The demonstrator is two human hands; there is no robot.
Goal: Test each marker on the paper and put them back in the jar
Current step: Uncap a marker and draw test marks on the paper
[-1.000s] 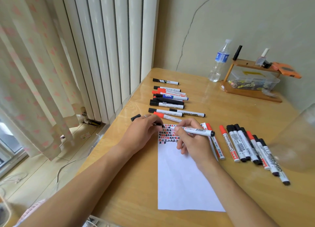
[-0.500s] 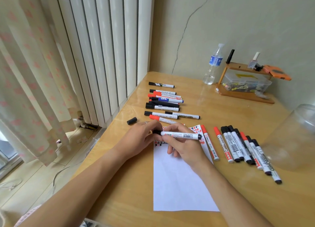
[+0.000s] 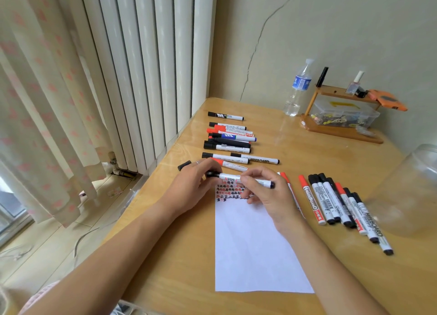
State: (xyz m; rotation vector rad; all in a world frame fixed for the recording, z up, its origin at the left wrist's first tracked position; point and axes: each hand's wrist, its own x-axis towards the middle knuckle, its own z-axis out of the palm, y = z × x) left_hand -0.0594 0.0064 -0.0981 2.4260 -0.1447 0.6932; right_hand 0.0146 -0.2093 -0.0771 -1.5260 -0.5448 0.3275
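The jar (image 3: 411,191) is see-through and cut off by the right edge, so only part of it shows; it lies on the table (image 3: 307,149), just right of a row of markers (image 3: 340,203); the far end of the paper (image 3: 255,248) is partly hidden by both hands; rows of small red and black marks (image 3: 228,190) are on it there, too small to read; a red-capped marker (image 3: 287,180) lies mostly hidden behind the right hand (image 3: 267,194).

The two hands are close together on one marker (image 3: 246,180); the left hand (image 3: 196,184) pinches its black cap end; the right hand's fingers curl round its white body; the marker lies level above the top of the paper; I cannot tell if the cap is pushed all the way on; a loose black cap (image 3: 184,165) sits on the table beside the left hand.

One marker in the right row says "WHITEBOARD" along its side; a red one there has the same word in red outline letters; a marker in the back group of markers (image 3: 229,139) says "WHITEBOARD" too; the farthest marker has a big "M" on it; other labels are too small to read; the water bottle (image 3: 298,87) has a blue label I cannot read; the clear box (image 3: 345,115) on the wooden rack (image 3: 340,130) holds small blurry things.
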